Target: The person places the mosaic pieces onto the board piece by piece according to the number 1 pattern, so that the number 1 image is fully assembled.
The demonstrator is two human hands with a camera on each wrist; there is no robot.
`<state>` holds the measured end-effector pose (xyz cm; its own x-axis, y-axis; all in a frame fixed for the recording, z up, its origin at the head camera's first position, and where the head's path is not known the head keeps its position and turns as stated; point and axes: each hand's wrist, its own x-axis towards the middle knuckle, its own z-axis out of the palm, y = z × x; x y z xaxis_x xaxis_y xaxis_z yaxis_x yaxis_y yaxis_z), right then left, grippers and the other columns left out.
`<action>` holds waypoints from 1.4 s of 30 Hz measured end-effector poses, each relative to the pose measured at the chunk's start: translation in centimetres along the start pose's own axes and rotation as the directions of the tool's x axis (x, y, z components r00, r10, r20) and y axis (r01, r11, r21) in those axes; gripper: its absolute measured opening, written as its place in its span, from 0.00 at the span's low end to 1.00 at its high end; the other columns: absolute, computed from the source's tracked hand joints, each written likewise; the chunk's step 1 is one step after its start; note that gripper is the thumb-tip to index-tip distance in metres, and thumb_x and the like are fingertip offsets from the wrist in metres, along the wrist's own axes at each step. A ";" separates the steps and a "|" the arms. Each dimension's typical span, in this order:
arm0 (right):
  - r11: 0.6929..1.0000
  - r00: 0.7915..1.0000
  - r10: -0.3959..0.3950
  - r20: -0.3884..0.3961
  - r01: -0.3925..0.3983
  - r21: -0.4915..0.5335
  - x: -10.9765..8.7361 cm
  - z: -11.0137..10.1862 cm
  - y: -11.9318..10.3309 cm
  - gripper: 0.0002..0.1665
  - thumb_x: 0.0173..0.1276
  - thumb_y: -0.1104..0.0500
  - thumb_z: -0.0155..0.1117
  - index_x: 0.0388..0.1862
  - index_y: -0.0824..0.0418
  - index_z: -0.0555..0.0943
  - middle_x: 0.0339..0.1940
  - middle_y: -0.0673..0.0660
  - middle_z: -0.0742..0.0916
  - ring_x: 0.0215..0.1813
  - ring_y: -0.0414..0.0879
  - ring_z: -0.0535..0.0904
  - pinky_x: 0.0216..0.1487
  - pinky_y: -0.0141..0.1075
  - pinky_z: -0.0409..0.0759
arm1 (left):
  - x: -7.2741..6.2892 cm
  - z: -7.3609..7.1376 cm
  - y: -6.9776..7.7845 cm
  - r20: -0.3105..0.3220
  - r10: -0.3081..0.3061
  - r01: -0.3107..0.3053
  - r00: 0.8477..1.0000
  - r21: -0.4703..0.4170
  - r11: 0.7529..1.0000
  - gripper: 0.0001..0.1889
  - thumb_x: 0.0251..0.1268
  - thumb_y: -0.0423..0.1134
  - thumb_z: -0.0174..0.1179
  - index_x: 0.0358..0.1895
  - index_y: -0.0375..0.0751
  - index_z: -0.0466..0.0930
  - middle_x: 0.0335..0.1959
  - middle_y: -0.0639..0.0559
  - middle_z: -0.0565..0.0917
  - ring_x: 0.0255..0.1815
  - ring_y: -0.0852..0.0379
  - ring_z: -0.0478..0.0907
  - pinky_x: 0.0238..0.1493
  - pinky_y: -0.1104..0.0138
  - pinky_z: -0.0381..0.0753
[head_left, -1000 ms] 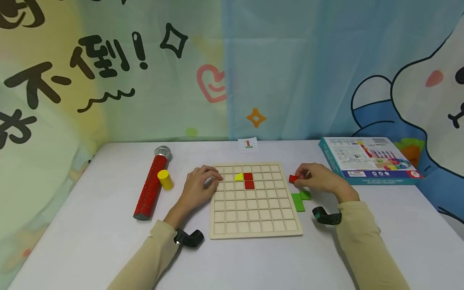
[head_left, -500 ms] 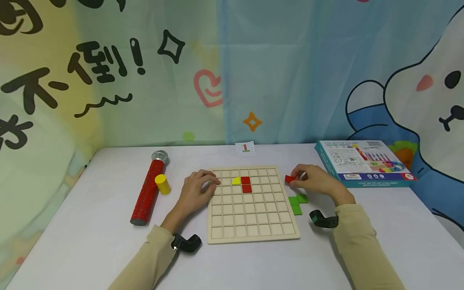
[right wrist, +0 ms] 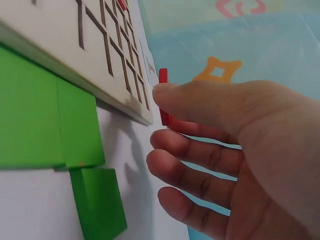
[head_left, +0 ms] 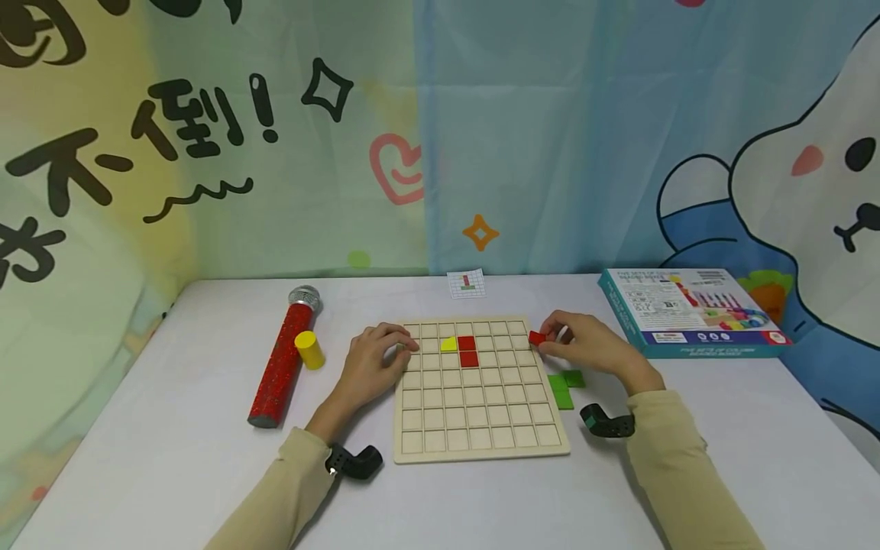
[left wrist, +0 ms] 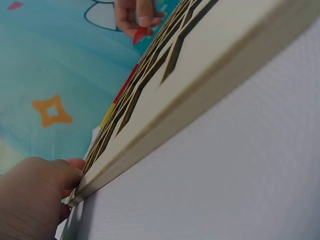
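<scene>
A wooden grid board (head_left: 481, 418) lies flat on the table. Set in its upper rows are two red tiles (head_left: 468, 358), one below the other, and a yellow tile (head_left: 449, 344) with a cut corner beside the upper one. My left hand (head_left: 374, 360) holds the board's left edge near the far corner, thumb and fingertips at the rim in the left wrist view. Between thumb and index finger my right hand (head_left: 590, 344) pinches a red tile (right wrist: 163, 76), raised by the board's right edge; the other fingers are loosely bent. Several green tiles (head_left: 561, 391) lie against the right edge.
A small printed pattern card (head_left: 466, 283) lies behind the board. To the left are a red microphone (head_left: 280, 367) and a yellow cylinder (head_left: 310, 350). At back right sits a flat game box (head_left: 694, 313), near the right forearm. A printed curtain hangs behind the table.
My right hand has moved left with the red tile, from beside the board to its right edge. The left hand stays at the board's left edge. The head view has shifted slightly.
</scene>
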<state>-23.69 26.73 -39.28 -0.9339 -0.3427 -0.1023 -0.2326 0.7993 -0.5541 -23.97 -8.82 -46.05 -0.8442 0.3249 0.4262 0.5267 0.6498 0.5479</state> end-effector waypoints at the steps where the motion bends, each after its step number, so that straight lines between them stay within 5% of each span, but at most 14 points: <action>1: 1.000 1.000 -0.006 -0.001 0.006 0.002 0.0 0.1 -0.1 0.14 0.64 0.54 0.63 0.44 0.60 0.76 0.38 0.55 0.81 0.37 0.46 0.75 0.34 0.35 0.72 | 0.0 0.0 0.0 -0.001 0.002 -0.002 1.000 0.000 1.000 0.06 0.60 0.35 0.60 0.37 0.52 0.84 0.47 0.54 0.81 0.50 0.50 0.74 0.53 0.50 0.66; 15: 0.999 0.999 -0.016 0.030 0.015 0.030 0.5 1.4 -1.6 0.16 0.61 0.53 0.66 0.44 0.58 0.76 0.28 0.52 0.75 0.26 0.43 0.68 0.24 0.32 0.65 | -0.1 0.2 -0.2 -0.025 0.025 -0.025 0.999 -0.003 1.000 0.06 0.59 0.36 0.61 0.36 0.52 0.84 0.47 0.55 0.81 0.49 0.50 0.75 0.52 0.50 0.66; 42: 0.980 0.980 -0.195 0.041 0.193 0.056 0.6 3.2 -4.1 0.13 0.60 0.52 0.66 0.40 0.56 0.76 0.28 0.47 0.77 0.27 0.40 0.71 0.29 0.30 0.69 | 0.0 0.1 -0.2 0.002 0.001 -0.001 1.000 -0.003 1.000 0.07 0.61 0.36 0.60 0.37 0.53 0.84 0.47 0.55 0.81 0.49 0.50 0.74 0.54 0.50 0.66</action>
<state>-22.45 21.69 -39.72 -0.8587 -0.5119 -0.0256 -0.3926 0.6891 -0.6091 -24.08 -8.87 -46.20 -0.8439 0.3270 0.4253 0.5279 0.6477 0.5494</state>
